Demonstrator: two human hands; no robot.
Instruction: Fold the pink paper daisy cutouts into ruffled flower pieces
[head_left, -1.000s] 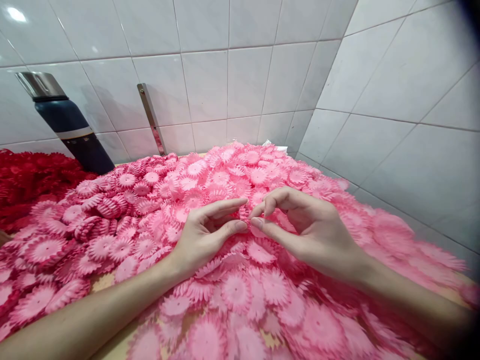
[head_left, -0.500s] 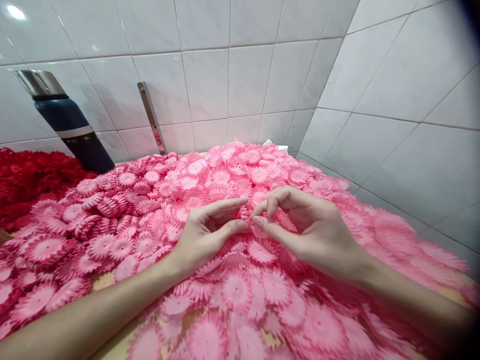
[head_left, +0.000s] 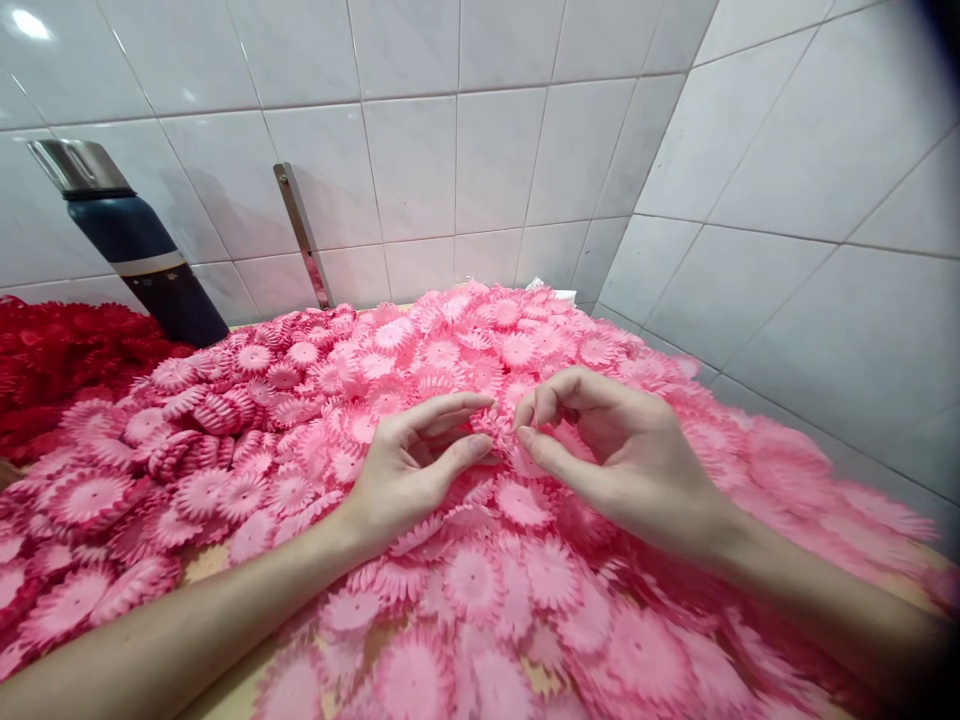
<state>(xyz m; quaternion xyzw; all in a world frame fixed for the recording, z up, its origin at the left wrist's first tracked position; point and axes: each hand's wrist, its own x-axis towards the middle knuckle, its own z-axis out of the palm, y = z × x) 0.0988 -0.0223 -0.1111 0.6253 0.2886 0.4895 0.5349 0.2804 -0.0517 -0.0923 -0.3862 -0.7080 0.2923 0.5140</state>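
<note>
My left hand [head_left: 420,450] hovers over the middle of a heap of pink fabric flower petal discs [head_left: 472,580]. Its fingers stretch to the right and its thumb stands apart below them, with nothing visible between. Just to the right is my right hand [head_left: 622,440], its fingers curled and the tips of thumb and forefinger close together. Whatever may be between those two tips is too small to make out. A narrow gap separates the hands. The discs have fringed, darker pink edges, and several show a small hole in the centre.
A dark blue bottle [head_left: 157,250] with a metal cap stands at the back left, beside a pile of red petals [head_left: 67,360]. Behind the heap, a metal strip [head_left: 300,235] leans on the tiled wall [head_left: 495,160]. Another tiled wall [head_left: 810,250] closes the right side.
My right hand has shifted slightly right and up, widening the gap to my left hand, and its fingers are curled more. The left hand has hardly moved.
</note>
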